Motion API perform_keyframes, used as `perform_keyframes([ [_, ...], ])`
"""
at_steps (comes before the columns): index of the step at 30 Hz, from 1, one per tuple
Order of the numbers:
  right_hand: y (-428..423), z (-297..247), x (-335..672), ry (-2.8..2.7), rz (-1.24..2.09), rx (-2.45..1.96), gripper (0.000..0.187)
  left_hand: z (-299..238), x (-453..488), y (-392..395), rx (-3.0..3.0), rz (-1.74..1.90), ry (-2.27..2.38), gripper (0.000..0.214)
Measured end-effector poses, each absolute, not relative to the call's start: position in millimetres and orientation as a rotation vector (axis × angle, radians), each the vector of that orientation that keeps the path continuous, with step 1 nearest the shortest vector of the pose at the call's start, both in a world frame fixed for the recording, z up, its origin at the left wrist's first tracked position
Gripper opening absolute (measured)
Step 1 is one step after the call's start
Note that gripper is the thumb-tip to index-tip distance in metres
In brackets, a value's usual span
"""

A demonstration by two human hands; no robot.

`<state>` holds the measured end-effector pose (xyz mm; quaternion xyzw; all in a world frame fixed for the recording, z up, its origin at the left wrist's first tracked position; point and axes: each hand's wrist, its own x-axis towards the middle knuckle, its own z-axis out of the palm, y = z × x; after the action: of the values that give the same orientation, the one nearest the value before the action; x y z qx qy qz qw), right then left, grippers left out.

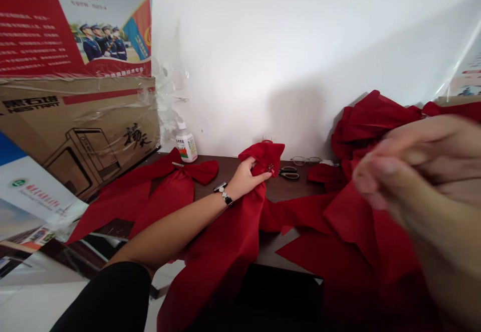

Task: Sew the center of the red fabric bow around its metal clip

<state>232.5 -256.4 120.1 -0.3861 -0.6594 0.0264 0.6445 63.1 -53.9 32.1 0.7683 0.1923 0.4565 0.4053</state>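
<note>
My left hand grips a red cloth bow by its gathered middle, and the long tails hang down toward me. Beside the thumb, a small shiny metal piece shows on the bow; its kind is unclear. My right hand is raised close to the camera at the right, blurred, with thumb and fingertips pinched together. Whatever lies between those fingertips, if anything, cannot be made out. Another red bow with a metal clip at its centre lies left of my left hand.
Scissors with dark handles and eyeglasses lie near the wall. A white bottle stands behind the left bow. A large cardboard box borders the left side. Heaped red cloth covers the right of the dark table.
</note>
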Motion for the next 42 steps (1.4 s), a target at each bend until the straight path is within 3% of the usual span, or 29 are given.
perform_keyframes([
  [3,-232.5,124.1,219.4,-1.638,0.172,-0.924,0.003,33.5,63.1,-55.8,1.936,1.187,0.456,0.033],
  [9,-185.5,97.8,228.0,-1.969,0.549,-0.950,0.030,36.6,62.9,-61.4,1.943,1.228,0.428,0.038],
  [13,-161.2,77.8,228.2,-2.182,0.097,-0.946,0.016,39.4,62.4,-66.7,1.951,1.240,0.459,0.035],
  [18,-147.3,60.5,227.7,-2.258,-0.314,-0.798,0.021,42.1,60.1,-70.6,2.003,1.239,0.560,0.030],
  [24,-146.4,61.8,229.9,-2.249,-0.353,-0.790,0.019,41.1,58.6,-71.4,2.140,1.235,0.553,0.021],
  [42,-144.9,60.4,231.0,-2.286,-0.380,-0.721,0.018,41.7,58.4,-73.8,2.162,1.256,0.554,0.027],
])
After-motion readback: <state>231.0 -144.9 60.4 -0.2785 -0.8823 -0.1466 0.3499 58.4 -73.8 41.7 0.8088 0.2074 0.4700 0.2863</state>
